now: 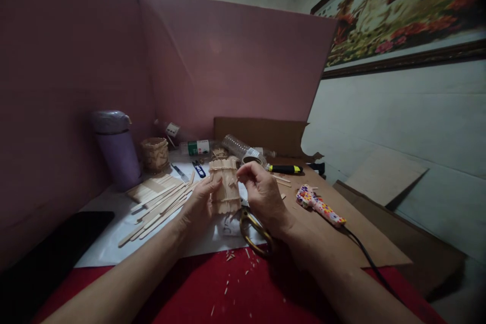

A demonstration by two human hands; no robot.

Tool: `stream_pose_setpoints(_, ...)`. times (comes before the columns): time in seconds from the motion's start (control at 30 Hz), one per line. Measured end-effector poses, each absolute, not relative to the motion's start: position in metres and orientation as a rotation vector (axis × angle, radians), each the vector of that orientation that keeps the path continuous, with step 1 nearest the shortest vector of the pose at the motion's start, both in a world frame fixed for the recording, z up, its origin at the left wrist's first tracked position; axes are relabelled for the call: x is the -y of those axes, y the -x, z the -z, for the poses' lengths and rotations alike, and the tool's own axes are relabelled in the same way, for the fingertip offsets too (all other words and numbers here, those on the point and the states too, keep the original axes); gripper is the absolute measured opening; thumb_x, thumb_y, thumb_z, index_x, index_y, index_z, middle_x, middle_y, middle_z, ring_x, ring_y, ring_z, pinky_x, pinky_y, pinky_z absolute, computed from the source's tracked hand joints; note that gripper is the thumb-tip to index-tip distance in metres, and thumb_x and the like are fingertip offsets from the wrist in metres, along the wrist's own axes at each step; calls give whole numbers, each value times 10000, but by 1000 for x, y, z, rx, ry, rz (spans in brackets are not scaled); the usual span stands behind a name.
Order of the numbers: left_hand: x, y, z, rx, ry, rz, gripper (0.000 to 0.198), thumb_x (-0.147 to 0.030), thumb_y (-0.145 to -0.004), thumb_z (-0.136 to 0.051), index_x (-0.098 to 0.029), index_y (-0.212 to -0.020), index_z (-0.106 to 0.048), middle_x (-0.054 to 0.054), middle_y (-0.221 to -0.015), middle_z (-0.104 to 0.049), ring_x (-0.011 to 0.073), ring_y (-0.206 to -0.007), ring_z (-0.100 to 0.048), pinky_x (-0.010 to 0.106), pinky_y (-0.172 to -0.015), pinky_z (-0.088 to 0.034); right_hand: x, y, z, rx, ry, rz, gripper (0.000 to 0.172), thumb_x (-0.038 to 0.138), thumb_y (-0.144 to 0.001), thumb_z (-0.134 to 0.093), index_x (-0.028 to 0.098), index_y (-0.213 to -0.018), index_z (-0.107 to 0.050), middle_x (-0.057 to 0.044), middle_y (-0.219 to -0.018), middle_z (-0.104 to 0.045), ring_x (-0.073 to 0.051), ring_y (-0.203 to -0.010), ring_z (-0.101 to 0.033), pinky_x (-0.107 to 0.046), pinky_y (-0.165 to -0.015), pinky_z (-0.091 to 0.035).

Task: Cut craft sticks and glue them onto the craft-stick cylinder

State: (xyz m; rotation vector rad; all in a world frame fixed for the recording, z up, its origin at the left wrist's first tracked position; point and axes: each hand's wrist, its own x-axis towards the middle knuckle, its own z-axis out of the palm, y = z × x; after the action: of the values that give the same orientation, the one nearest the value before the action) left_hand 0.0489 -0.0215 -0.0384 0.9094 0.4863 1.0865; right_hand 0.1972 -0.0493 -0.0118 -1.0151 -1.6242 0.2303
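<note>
My left hand (202, 193) is wrapped round the left side of a small barrel-shaped holder (225, 190) made of upright wooden craft sticks, with bands round its top and bottom. Small slivers of wood stand out from its front face. At the holder's right side, my right hand (261, 195) has thumb and forefinger pinched together; whatever lies between them is too small to make out. Below the right hand rest scissors (253, 235) with brass-coloured handles, their blades mostly hidden. Loose craft sticks (161, 207) are spread on white paper left of the holder.
A purple tumbler (118, 157) and a finished-looking woven pot (155, 154) stand at left. Plastic bottles (239, 147) lie behind. Right, on cardboard (364, 243), are a yellow-black cutter (284, 168) and a flower-patterned glue gun (321, 206) with a cord. Wood chips litter the red cloth (212, 288).
</note>
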Motion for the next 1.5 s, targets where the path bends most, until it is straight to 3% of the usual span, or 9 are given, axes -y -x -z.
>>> stream_pose_setpoints(0.3,17,-51,39,-511,-827,-1079,405,-352,-802,-684,-123,-1133,-635,136,-973,-732,264,-811,-692,389,-713,-557,41,-205,13,1572,1092,-231,104,155,-848,-500,206,-828,-589,-33,-791,-642,-171,-757,-588,-285,-673,-430)
stream_pose_setpoints(0.43,14,-49,37,-555,-791,-1153,360,-347,-792,-692,-144,-1087,-650,107,-913,-737,249,-773,-684,388,-711,-555,37,-217,1,1661,1187,-269,98,200,-823,-573,187,-742,-628,-15,-690,-637,-153,-655,-567,-279,-613,-409)
stream_pose_setpoints(0.63,13,-48,33,-621,-751,-1222,295,-301,-773,-693,-149,-1024,-666,75,-799,-721,224,-689,-655,376,-662,-550,53,-238,-10,2074,1404,-447,139,92,-733,-611,178,-639,-666,-2,-610,-643,-129,-571,-538,-256,-546,-363)
stream_pose_setpoints(0.8,11,-47,32,-647,-732,-1210,316,-272,-746,-710,-143,-1029,-653,74,-798,-719,223,-699,-661,363,-647,-559,81,-249,11,2342,1449,-225,199,60,-745,-578,213,-712,-700,-13,-667,-655,-132,-592,-529,-263,-553,-327)
stream_pose_setpoints(0.93,13,-49,33,-616,-758,-1188,332,-288,-746,-710,-130,-1033,-656,85,-828,-726,225,-712,-667,367,-649,-568,101,-249,21,2536,1450,53,136,121,-772,-609,227,-738,-687,-36,-793,-659,-127,-587,-477,-288,-529,-243)
stream_pose_setpoints(1.07,14,-50,34,-595,-758,-1192,277,-243,-742,-701,-128,-992,-661,71,-803,-723,209,-681,-666,341,-623,-568,109,-245,21,2580,1502,233,141,133,-784,-594,210,-679,-648,-47,-745,-636,-120,-541,-412,-316,-528,-190)
stream_pose_setpoints(1.5,17,-51,33,-590,-826,-1165,242,-280,-783,-669,-116,-961,-661,86,-759,-716,212,-651,-670,339,-594,-570,107,-242,13,2360,1496,-142,133,80,-754,-572,210,-780,-559,-15,-729,-610,-133,-593,-460,-278,-528,-283)
